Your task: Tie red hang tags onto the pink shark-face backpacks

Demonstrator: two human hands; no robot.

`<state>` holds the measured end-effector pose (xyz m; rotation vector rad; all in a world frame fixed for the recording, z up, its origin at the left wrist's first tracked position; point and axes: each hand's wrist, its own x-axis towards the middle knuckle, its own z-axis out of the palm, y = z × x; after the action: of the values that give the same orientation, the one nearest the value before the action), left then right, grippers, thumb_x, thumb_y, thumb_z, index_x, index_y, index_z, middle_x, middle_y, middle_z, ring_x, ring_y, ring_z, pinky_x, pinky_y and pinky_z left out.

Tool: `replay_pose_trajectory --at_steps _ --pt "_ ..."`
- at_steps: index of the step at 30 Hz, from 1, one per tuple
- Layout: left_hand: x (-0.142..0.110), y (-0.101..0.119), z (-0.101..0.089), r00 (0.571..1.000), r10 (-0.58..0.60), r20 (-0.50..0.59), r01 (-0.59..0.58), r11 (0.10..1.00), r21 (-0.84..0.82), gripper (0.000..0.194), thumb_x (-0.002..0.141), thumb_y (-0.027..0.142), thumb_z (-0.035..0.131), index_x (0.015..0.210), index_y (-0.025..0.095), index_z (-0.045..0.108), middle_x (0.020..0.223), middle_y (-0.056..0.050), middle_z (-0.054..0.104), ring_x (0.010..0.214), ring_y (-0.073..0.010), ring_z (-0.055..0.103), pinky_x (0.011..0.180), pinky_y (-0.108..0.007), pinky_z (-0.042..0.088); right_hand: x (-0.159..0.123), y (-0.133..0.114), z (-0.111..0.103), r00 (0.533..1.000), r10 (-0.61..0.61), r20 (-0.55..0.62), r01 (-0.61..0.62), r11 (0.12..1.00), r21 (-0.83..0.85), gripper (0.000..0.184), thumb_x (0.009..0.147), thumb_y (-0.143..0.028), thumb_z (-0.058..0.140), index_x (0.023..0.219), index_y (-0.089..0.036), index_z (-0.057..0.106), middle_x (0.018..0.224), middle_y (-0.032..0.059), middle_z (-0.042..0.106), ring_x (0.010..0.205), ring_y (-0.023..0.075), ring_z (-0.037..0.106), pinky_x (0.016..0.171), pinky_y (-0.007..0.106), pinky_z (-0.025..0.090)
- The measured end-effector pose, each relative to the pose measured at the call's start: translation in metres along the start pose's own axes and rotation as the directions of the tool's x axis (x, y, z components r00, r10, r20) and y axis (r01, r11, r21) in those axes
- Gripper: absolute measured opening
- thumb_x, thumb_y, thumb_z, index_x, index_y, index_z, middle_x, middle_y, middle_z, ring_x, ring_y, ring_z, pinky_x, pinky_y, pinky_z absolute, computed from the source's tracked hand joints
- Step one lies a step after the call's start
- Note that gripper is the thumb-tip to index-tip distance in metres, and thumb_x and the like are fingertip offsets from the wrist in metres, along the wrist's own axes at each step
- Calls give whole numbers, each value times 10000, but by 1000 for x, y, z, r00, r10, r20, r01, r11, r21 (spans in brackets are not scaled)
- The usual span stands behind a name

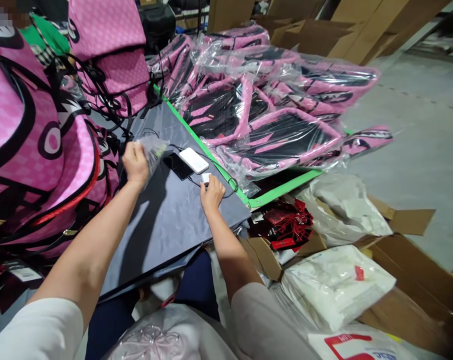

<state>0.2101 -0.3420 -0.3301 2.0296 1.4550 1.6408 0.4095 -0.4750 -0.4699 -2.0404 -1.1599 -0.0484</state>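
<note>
My left hand (pixel 135 162) is closed over the edge of a crumpled clear plastic bag (pixel 153 150), a little above the grey tabletop (pixel 181 215). To the right, my right hand (pixel 212 194) has its fingers closed at a small white square thing (pixel 206 177), whose kind I cannot make out. Just beyond it lie a white power bank (pixel 194 160) and a black phone (pixel 178 166), side by side. A thin black cable (pixel 230 189) loops near the green table edge.
Pink and black backpacks (pixel 110 65) crowd the left side. Beyond the green edging (pixel 196 137), several pink bags in clear plastic (pixel 286 135) are piled. Red tags (pixel 292 225) fill a carton at the right, near white plastic packs (pixel 339 280) and open cardboard boxes (pixel 414 280).
</note>
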Motion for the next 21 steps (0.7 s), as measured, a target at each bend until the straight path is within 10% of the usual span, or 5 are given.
replay_pose_trajectory --at_steps 4,10,15,21 --pt "-54 -13 28 915 -41 402 8 997 82 268 967 262 437 731 178 533 634 24 483 623 -118 452 632 -257 340 1 2 -1 1000 2 -2 -2 1000 -1 430 954 -341 443 1331 -146 510 1303 199 565 1139 318 501 995 492 322" --pt "-88 -7 20 801 -13 599 -114 978 175 427 921 341 521 1288 125 547 1241 -145 624 1140 -244 568 957 -364 426 2 3 0 1000 -8 7 8 1000 9 455 961 -345 426 1357 -129 486 1341 203 548 1161 320 493 1008 498 311" --pt "-139 7 -33 734 151 662 -374 904 209 693 931 428 503 1525 155 272 1594 -158 263 1482 -311 213 1183 -480 229 2 3 1 1000 -7 -1 7 1000 19 447 961 -349 421 1343 -133 501 1328 202 562 1151 326 502 1002 507 317" --pt "-211 -17 -131 708 49 704 -379 868 321 650 957 393 457 1546 225 237 1598 -142 267 1487 -306 220 1178 -528 243 0 4 4 998 -35 47 35 999 4 474 951 -343 403 1365 -130 491 1361 219 531 1198 343 474 1004 530 319"
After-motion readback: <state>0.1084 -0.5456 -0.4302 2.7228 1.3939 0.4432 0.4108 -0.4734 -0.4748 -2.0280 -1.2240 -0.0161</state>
